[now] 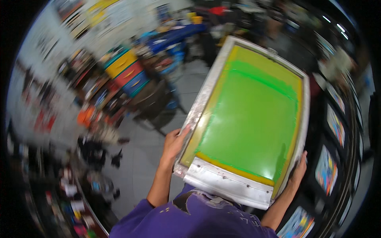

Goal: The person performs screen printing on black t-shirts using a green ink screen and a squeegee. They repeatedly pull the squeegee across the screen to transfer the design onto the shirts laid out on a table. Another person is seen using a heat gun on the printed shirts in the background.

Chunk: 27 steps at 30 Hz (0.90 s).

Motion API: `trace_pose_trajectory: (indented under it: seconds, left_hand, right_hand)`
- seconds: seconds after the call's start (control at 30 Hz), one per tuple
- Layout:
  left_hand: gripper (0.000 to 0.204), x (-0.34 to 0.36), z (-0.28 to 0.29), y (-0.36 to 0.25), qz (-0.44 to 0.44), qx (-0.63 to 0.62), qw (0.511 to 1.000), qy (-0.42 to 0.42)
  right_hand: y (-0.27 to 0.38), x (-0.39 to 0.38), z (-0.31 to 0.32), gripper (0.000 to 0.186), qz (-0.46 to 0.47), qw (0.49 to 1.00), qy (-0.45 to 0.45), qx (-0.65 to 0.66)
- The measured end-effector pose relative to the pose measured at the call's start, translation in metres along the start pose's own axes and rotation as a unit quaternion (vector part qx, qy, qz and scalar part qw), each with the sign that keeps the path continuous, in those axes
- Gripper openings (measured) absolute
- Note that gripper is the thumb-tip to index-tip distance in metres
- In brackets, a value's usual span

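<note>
One pale-framed screen [251,119] shines green — yellow along its edges.

A cluttered workshop, apparently for screen printing: a grey-framed rectangular screen filled with bright green [250,119] and a long silvery metal trough [228,183] share the room with a row of multicoloured prints on black panels [326,169], a yellow, red and blue drawer unit [127,73] and a grey tiled floor [137,170].
</note>
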<state>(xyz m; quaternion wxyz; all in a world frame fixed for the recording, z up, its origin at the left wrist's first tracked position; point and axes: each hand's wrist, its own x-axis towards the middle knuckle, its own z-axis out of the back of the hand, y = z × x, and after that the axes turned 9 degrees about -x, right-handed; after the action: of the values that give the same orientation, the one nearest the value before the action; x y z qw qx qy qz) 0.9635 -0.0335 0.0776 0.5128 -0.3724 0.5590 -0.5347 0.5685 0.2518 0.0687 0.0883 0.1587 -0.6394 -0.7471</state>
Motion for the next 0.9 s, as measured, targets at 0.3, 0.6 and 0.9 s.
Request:
trace_pose_trajectory:
  seconds: [0.3,0.6,0.9]
  left_hand:
    - [0.061,-0.058,0.029,0.021,0.027,-0.072,0.967,-0.242]
    - [0.060,-0.158,0.014,0.001,0.053,-0.106,0.848,-0.517]
    - [0.056,-0.204,0.002,0.019,0.075,-0.139,0.727,-0.668]
  right_hand:
    - [0.018,0.127,-0.147,0.072,0.034,0.965,0.260,-0.003]
    - [0.065,0.101,-0.323,0.062,0.069,0.876,0.474,-0.059]
    - [0.048,0.059,-0.478,0.062,0.124,0.744,0.649,-0.100]
